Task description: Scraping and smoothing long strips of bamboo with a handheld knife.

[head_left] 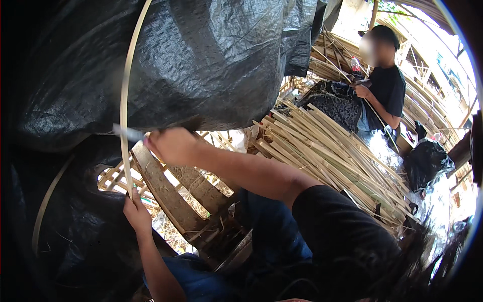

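Note:
My left hand [137, 211] is closed round the lower end of a long, thin bamboo strip [124, 95], which rises in a curve past the top edge of the view. Higher up, my right hand [172, 146] grips a knife [130, 134], its blade smeared by motion. The blade lies across the strip, at or very near its surface; exact contact is too blurred to tell. My right forearm reaches in from the right across my lap. Behind the strip hangs a large black plastic sheet [201, 60].
Brown curved boards [163, 186] stand below my right hand. A large pile of split bamboo strips [332, 161] lies to the right. Beyond it, a person in a black shirt [387, 90] handles a strip. A black plastic bag [427, 163] rests at far right. Another strip [48, 206] leans at left.

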Motion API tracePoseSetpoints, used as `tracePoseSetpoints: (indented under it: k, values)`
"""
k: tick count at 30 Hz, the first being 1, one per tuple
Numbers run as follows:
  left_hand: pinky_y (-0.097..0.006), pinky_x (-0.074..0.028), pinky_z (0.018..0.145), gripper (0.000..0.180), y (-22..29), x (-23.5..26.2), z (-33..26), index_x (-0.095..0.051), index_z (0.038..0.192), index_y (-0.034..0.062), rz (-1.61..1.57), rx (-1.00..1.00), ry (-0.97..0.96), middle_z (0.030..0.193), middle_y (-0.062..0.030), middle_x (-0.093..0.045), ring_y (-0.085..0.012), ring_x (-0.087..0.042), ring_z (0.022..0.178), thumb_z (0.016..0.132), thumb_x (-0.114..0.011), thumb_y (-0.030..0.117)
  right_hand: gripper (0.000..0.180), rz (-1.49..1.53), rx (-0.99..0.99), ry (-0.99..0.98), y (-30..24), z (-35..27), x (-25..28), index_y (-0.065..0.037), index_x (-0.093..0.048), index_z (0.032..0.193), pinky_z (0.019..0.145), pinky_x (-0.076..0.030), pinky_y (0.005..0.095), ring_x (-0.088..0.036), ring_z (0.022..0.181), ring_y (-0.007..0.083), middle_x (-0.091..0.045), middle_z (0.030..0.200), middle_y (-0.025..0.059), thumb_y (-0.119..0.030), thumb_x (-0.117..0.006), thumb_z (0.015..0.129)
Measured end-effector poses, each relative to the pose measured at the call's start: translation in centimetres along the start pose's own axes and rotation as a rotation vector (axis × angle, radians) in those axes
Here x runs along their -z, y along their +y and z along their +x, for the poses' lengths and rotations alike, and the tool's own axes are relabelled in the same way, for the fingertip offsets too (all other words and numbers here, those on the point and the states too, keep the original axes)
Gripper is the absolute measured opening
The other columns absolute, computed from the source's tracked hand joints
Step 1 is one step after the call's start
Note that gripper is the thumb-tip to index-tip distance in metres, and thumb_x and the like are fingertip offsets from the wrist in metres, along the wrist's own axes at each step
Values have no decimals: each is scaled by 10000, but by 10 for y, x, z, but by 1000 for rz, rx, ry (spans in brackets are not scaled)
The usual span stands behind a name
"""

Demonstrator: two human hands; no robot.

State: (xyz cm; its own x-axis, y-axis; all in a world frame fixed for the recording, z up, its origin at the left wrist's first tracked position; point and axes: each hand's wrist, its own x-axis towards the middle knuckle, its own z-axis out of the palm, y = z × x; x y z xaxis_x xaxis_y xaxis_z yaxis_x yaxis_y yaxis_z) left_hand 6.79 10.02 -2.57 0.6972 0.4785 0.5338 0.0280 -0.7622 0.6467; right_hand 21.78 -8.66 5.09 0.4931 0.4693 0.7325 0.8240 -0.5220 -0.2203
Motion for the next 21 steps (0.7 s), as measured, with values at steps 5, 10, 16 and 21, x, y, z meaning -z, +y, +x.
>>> tracePoseSetpoints:
  k: [5, 10, 16, 21]
  values:
    - [-403, -380, 553, 387, -4, -3, 3, -595, 906, -87, -48, -39, -17, 650, -191, -528, -245, -438, 567, 1006, -496, 274, 437, 54, 229, -271, -16, -20, -7, -63, -606, 876, 464, -499, 423, -615, 480, 296, -590, 556, 95, -462, -450, 963]
    - [-336, -344, 526, 408, -6, -2, 6, -577, 868, -82, -190, 71, -84, 611, -50, -460, -133, -405, 574, 1013, -488, 288, 436, -55, 242, -232, -27, -31, -27, -64, -594, 864, 399, -460, 416, -589, 421, 261, -556, 501, 58, -472, -467, 951]
    - [-300, -310, 509, 437, -10, 4, 6, -546, 774, -34, -229, 140, -180, 614, -2, -429, -90, -378, 571, 1009, -495, 330, 410, -53, 58, -125, -12, -6, -10, -56, -601, 794, 450, -505, 420, -630, 471, 283, -599, 529, 100, -398, -457, 969]
    - [-264, -322, 531, 414, -7, -2, -7, -549, 802, -4, -232, 175, -229, 643, 21, -428, -73, -389, 605, 1009, -493, 350, 416, -94, 7, -221, -10, 3, 0, -46, -598, 857, 478, -524, 432, -647, 505, 304, -625, 565, 98, -402, -422, 982]
